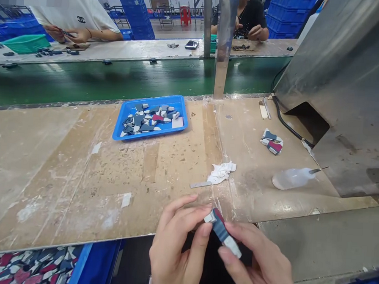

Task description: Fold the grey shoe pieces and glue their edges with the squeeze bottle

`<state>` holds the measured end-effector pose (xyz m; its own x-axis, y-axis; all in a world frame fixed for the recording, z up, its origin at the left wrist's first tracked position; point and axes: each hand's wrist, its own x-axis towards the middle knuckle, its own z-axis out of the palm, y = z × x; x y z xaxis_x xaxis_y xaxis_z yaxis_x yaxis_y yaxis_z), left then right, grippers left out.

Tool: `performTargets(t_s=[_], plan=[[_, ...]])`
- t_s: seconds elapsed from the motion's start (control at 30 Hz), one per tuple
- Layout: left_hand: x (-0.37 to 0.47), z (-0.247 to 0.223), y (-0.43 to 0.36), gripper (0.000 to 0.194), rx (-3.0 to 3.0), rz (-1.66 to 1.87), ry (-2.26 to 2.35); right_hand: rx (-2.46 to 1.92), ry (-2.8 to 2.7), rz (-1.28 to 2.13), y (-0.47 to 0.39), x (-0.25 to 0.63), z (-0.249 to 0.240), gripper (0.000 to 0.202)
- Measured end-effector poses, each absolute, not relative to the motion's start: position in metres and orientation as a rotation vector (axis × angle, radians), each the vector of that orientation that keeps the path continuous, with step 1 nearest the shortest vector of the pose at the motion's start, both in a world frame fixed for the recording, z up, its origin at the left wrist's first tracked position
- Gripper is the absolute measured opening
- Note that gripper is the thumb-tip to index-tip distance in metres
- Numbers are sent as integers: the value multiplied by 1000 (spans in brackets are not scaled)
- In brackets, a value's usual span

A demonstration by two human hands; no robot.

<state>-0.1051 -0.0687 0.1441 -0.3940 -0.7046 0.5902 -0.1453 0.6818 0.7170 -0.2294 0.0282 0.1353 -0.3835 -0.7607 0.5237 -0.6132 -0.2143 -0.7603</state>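
Observation:
Between my two hands, just off the near edge of the table, is a small dark blue, white and dark red moulded part. My left hand pinches its upper white end between thumb and fingertips. The thumb and index finger of my right hand grip the lower white end. Beyond my hands lie a crumpled white cloth and a flat metal strip. Similar parts fill a blue tray farther back, and a few more parts lie together at the right.
A clear squeeze bottle with a thin tip lies at right, beside a metal housing. A blue bin of parts stands below the table at left. Past the green conveyor belt, two people handle small pieces. An upright post rises mid-view.

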Motion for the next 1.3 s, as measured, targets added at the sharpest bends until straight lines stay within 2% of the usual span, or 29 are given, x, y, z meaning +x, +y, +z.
performTargets(t_s=[0.13, 0.27, 0.47, 0.53, 0.6, 0.67, 0.7, 0.77, 0.83, 0.9, 0.97, 1.07, 1.13, 1.3], plan=[[-107, 143, -63, 25, 663, -706, -1852, -1970, 2068, -1494, 30, -230, 134, 28], [-109, 135, -60, 25, 685, -605, -1855, -1857, 2147, -1559, 25, -222, 124, 26], [-110, 127, -73, 19, 708, -588, -1976, -1848, 1938, -1603, 18, -235, 126, 19], [-111, 127, -81, 19, 678, -554, -2078, -1881, 1910, -1546, 28, -248, 126, 29], [-112, 128, -90, 20, 617, -518, -2160, -1760, 2001, -1634, 42, -263, 121, 32], [-116, 128, -99, 22, 566, -496, -2197, -1380, 2159, -1991, 56, -282, 112, 22], [-118, 128, -103, 23, 542, -488, -2204, -1169, 2177, -2123, 60, -292, 108, 26], [-122, 127, -109, 23, 495, -500, -2228, -855, 2200, -2245, 61, -313, 104, 46], [-125, 128, -110, 22, 450, -536, -2271, -803, 2248, -2133, 53, -332, 104, 71], [-125, 130, -107, 18, 453, -575, -2307, -873, 2298, -1928, 40, -344, 109, 87], [-126, 131, -100, 16, 510, -566, -2305, -929, 2351, -1683, 28, -351, 114, 83], [-127, 128, -88, 19, 671, -489, -2245, -997, 2415, -1392, 17, -354, 118, 60], [-128, 122, -84, 14, 735, -437, -2207, -1032, 2408, -1356, 17, -356, 117, 52], [-128, 109, -83, 25, 800, -379, -2127, -1083, 2226, -1447, 31, -366, 103, 38]])
